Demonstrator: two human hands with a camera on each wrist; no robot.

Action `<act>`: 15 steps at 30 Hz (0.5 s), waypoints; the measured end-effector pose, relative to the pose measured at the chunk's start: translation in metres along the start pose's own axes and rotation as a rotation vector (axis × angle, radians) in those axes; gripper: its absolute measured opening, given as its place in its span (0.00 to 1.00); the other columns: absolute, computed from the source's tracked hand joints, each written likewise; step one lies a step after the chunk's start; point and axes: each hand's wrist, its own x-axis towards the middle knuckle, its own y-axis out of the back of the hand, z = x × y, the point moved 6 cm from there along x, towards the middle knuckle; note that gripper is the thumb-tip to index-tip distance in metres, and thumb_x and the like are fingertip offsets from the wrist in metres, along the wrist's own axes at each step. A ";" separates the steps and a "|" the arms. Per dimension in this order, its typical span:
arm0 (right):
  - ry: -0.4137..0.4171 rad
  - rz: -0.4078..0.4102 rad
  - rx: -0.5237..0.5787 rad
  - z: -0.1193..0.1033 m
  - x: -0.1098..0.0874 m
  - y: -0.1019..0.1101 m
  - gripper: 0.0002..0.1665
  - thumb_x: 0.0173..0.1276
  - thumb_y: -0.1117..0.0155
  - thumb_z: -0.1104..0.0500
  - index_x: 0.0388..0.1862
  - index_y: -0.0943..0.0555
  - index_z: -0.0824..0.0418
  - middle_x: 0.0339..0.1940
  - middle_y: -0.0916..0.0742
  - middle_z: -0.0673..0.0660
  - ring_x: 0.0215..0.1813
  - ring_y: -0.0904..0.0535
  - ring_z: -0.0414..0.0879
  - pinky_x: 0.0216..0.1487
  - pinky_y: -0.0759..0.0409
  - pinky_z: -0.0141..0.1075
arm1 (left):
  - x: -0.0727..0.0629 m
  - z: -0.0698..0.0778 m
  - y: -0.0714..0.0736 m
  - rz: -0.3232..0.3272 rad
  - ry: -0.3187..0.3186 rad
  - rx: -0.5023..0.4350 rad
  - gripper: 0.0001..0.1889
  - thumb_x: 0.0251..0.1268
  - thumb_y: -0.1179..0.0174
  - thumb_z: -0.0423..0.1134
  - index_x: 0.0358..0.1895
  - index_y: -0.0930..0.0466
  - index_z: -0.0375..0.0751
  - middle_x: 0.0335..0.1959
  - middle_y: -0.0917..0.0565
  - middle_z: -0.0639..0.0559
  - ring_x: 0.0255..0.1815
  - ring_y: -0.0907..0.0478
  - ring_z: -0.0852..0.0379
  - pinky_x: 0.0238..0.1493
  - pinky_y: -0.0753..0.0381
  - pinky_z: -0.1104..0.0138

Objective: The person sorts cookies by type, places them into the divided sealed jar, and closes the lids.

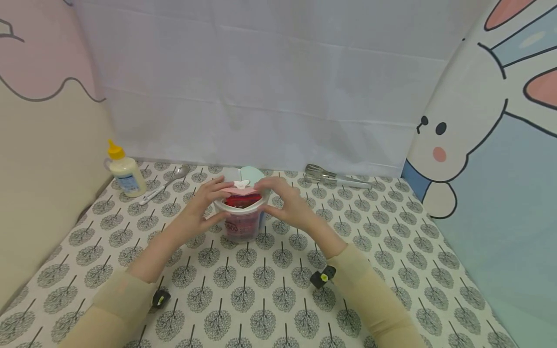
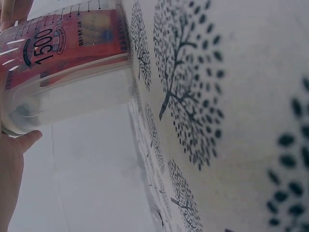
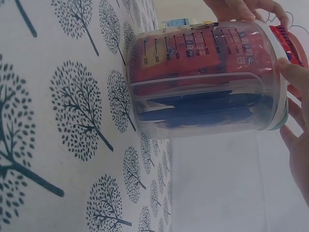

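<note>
A clear measuring canister (image 1: 241,227) stands upright on the table, packed with red and blue packets. Its multi-coloured lid (image 1: 241,191) sits tilted on top, and a red packet (image 1: 242,200) shows in the gap above the white rim. From the left, my left hand (image 1: 206,203) grips the lid, fingers over the top and thumb by the rim. My right hand (image 1: 286,202) grips it the same way from the right. In the right wrist view, the red packet (image 3: 288,43) pokes past the rim. The left wrist view shows the printed front of the canister (image 2: 67,41).
Left of the canister, a squeeze bottle (image 1: 126,175) with a yellow cap stands near a long-handled spoon (image 1: 164,185). Metal tongs (image 1: 337,178) lie behind on the right. A white wall backs the table, with printed sheets on both sides.
</note>
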 end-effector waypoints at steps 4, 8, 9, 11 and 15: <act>0.042 0.012 -0.005 -0.001 -0.001 0.000 0.31 0.56 0.30 0.61 0.58 0.29 0.61 0.59 0.23 0.57 0.65 0.31 0.49 0.70 0.35 0.39 | -0.001 0.008 0.004 0.046 -0.069 0.003 0.27 0.53 0.36 0.33 0.58 0.32 0.39 0.63 0.30 0.36 0.69 0.43 0.33 0.72 0.45 0.47; 0.057 0.012 -0.004 -0.002 -0.002 -0.001 0.28 0.57 0.31 0.61 0.56 0.27 0.61 0.58 0.22 0.58 0.64 0.30 0.50 0.69 0.34 0.40 | 0.000 0.012 0.005 0.056 -0.109 0.044 0.22 0.61 0.41 0.42 0.57 0.29 0.40 0.62 0.29 0.36 0.67 0.41 0.32 0.71 0.42 0.48; 0.057 0.012 -0.006 -0.002 -0.002 -0.002 0.27 0.57 0.31 0.61 0.56 0.27 0.60 0.58 0.22 0.58 0.63 0.30 0.50 0.69 0.34 0.40 | 0.000 0.013 0.005 0.054 -0.120 0.066 0.21 0.64 0.42 0.45 0.57 0.28 0.40 0.62 0.29 0.36 0.67 0.40 0.32 0.70 0.41 0.48; 0.057 0.011 -0.014 -0.003 -0.002 -0.002 0.25 0.57 0.31 0.61 0.54 0.26 0.60 0.58 0.22 0.57 0.63 0.30 0.49 0.69 0.33 0.39 | -0.001 0.015 0.005 0.050 -0.148 0.122 0.19 0.67 0.46 0.48 0.55 0.26 0.42 0.61 0.28 0.36 0.66 0.39 0.31 0.68 0.38 0.47; 0.054 0.011 -0.029 -0.004 -0.001 -0.002 0.22 0.58 0.32 0.60 0.52 0.23 0.59 0.57 0.21 0.56 0.62 0.30 0.49 0.69 0.34 0.39 | -0.003 0.016 0.004 0.044 -0.202 0.232 0.17 0.71 0.51 0.48 0.53 0.24 0.44 0.61 0.28 0.34 0.64 0.37 0.29 0.65 0.35 0.45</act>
